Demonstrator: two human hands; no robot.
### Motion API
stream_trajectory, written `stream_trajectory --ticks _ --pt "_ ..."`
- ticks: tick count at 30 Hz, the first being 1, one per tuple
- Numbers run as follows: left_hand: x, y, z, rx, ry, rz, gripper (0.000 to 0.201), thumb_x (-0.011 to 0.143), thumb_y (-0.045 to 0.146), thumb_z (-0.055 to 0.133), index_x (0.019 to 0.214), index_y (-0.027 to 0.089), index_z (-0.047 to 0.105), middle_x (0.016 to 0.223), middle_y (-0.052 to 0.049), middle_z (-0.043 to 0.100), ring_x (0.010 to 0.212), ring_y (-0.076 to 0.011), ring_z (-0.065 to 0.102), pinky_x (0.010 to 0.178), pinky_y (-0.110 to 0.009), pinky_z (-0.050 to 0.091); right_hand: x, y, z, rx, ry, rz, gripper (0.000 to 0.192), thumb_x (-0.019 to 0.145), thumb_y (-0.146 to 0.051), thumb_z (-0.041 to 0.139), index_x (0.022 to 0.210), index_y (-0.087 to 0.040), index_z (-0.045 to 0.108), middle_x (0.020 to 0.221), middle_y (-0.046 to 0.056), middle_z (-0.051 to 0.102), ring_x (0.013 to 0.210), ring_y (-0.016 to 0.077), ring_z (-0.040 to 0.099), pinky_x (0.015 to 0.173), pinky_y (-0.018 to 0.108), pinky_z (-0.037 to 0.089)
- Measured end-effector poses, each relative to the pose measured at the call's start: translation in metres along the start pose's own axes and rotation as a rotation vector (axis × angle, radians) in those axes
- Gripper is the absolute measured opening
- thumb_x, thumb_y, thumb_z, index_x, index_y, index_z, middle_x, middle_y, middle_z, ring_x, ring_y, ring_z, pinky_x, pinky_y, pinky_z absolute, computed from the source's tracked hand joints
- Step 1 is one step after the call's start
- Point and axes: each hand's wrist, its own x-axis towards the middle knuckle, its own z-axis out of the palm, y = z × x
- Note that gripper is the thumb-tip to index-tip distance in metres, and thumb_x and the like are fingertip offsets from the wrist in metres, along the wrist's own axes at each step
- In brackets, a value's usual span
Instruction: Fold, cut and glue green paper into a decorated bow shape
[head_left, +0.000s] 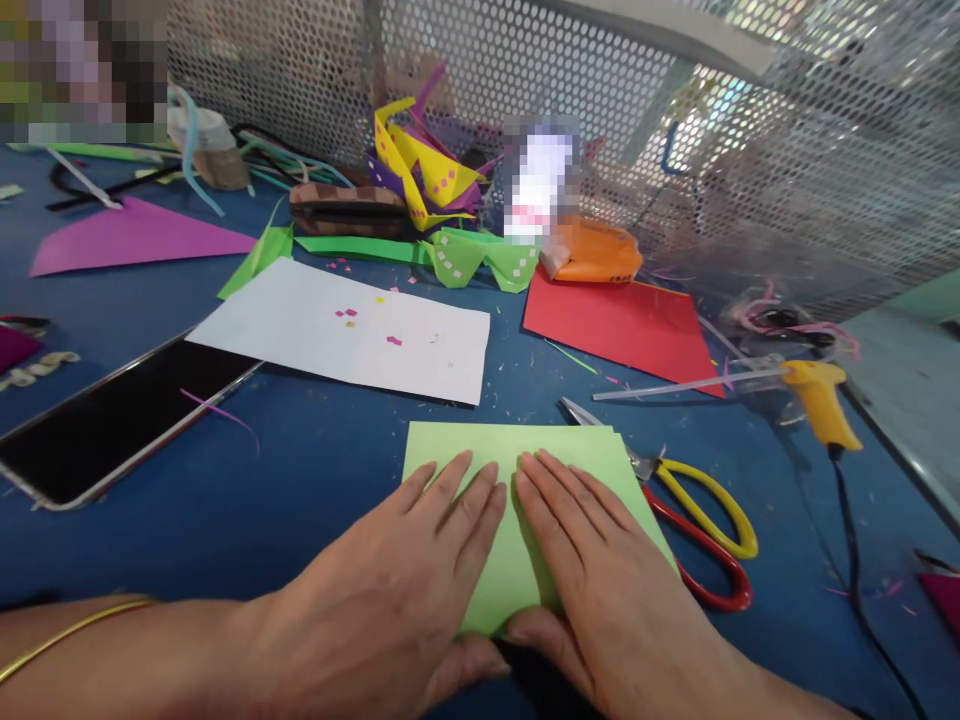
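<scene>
A light green sheet of paper (517, 440), with doubled edges at its right side, lies on the blue table in front of me. My left hand (405, 570) rests flat on its left half, fingers stretched out. On the right half my right hand (607, 570) lies flat too, its fingers pointing away from me. Both thumbs are at the paper's near edge. Scissors (645, 465) with one yellow and one red handle lie partly under the paper's right edge.
Beyond are white paper (360, 350) with small cut bits, a phone (127, 420), green paper glasses (484, 260), red paper (622, 325) and a yellow glue gun (821, 400) with a cord. Yellow paper glasses (420, 165) stand by the perforated metal panel (300, 70).
</scene>
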Motion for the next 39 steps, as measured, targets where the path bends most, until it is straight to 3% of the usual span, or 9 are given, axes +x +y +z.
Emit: stream_trajectory --ticks 15,39 --pt "0.0017 -0.0015 -0.0030 -0.023 -0.074 -0.019 0.079 0.093 0.062 0.036 0.137 -0.001 0.049 0.141 -0.026 0.051 0.129 -0.0420 0.049 0.101 -0.051 0.044 0.0019 0.0054 0.0012 0.027 -0.083 -0.024 0.075 0.092 -0.056 0.047 0.140 0.002 0.045 0.146 0.026 0.043 0.138 0.0372 0.039 0.104 0.052 0.047" --pt "0.0004 -0.0013 -0.0008 -0.017 -0.055 -0.027 0.078 0.093 0.061 0.035 0.139 -0.001 0.047 0.142 -0.026 0.050 0.130 -0.0422 0.047 0.101 -0.052 0.044 0.0017 0.0043 0.0026 0.044 -0.117 0.005 0.072 0.094 -0.054 0.045 0.140 0.002 0.045 0.148 0.026 0.041 0.139 0.0384 0.036 0.104 0.053 0.047"
